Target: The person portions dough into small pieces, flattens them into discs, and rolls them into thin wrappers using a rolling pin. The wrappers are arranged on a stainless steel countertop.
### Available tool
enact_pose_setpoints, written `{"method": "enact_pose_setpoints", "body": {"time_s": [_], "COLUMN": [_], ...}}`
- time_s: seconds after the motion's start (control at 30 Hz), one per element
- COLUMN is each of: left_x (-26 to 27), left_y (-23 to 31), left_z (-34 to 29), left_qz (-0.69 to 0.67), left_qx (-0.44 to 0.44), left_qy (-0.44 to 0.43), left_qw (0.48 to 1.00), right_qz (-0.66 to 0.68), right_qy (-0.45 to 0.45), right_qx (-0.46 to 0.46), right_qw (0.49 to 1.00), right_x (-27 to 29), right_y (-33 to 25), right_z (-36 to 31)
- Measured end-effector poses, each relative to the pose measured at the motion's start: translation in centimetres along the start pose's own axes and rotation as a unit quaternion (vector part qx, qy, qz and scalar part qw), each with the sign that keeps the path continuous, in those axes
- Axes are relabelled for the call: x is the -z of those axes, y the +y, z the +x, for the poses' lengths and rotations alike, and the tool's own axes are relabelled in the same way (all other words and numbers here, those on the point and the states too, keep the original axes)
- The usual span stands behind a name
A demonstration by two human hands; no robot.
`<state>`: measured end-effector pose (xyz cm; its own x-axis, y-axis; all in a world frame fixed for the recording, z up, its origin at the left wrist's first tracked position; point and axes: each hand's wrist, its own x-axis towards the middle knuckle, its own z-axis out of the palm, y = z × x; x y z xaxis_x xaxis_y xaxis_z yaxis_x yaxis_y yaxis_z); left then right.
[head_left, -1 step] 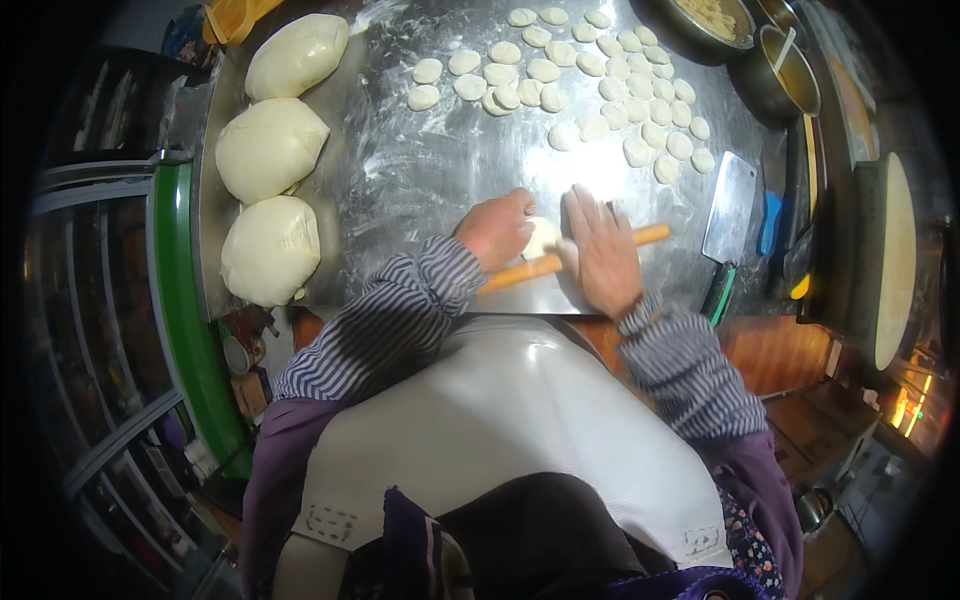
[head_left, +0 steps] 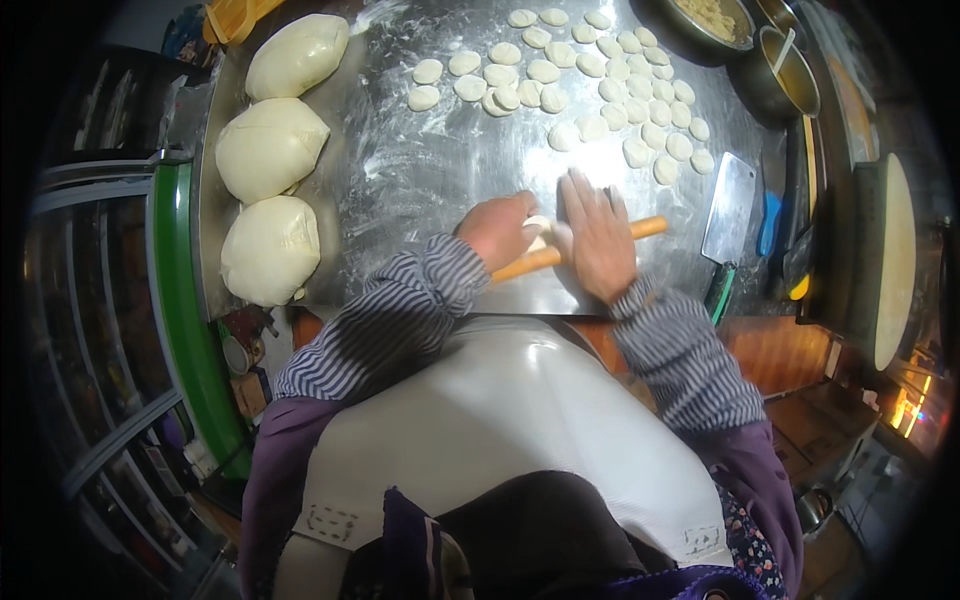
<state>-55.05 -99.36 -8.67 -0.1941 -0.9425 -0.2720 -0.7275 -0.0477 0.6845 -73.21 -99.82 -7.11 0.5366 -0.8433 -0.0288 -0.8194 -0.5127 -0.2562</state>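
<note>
Near the front edge of the floured steel worktop, my left hand (head_left: pixel 497 232) is closed, its fingertips pinching the edge of a small round dough wrapper (head_left: pixel 540 232). Part of the wrapper is hidden by the hand and by a thin wooden rolling pin (head_left: pixel 530 264) lying slantwise against its near side. My right hand (head_left: pixel 600 237) lies flat across the pin with fingers stretched forward, palm pressing down. The pin's right end sticks out past that hand. Beyond both hands lie several flattened dough discs (head_left: pixel 543 70), some overlapping.
Three big dough lumps (head_left: pixel 270 250) line the left side of the worktop (head_left: pixel 400 180). At the right lie a cleaver (head_left: pixel 730 207) with a green handle and a blue-handled tool (head_left: pixel 769 224). Metal bowls, one with pale filling (head_left: pixel 708 18), stand at the far right.
The rolling pin has rolled slightly away from me over the wrapper. My right hand has shifted forward and a little left with it; the left hand has hardly moved.
</note>
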Motion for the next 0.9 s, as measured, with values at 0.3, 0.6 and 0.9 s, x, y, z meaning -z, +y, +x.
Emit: {"method": "enact_pose_setpoints", "body": {"time_s": [0.3,0.6,0.9], "left_x": [0.6,0.7,0.1], "left_y": [-1.3,-0.2,-1.2], "left_z": [-0.4,0.6,-1.7], "left_qz": [-0.041,0.087,-0.031], "left_qx": [0.023,0.009,0.032], "left_qy": [0.048,-0.005,0.034], "left_qw": [0.998,0.996,0.998], "right_qz": [0.008,-0.004,0.026], "right_qy": [-0.016,0.073,-0.021], "right_qx": [0.031,0.014,0.014], "right_qw": [0.999,0.997,0.999], "right_x": [-0.8,-3.3,-1.0], "right_y": [0.1,0.9,-0.4], "right_z": [-2.8,4.1,0.2]}}
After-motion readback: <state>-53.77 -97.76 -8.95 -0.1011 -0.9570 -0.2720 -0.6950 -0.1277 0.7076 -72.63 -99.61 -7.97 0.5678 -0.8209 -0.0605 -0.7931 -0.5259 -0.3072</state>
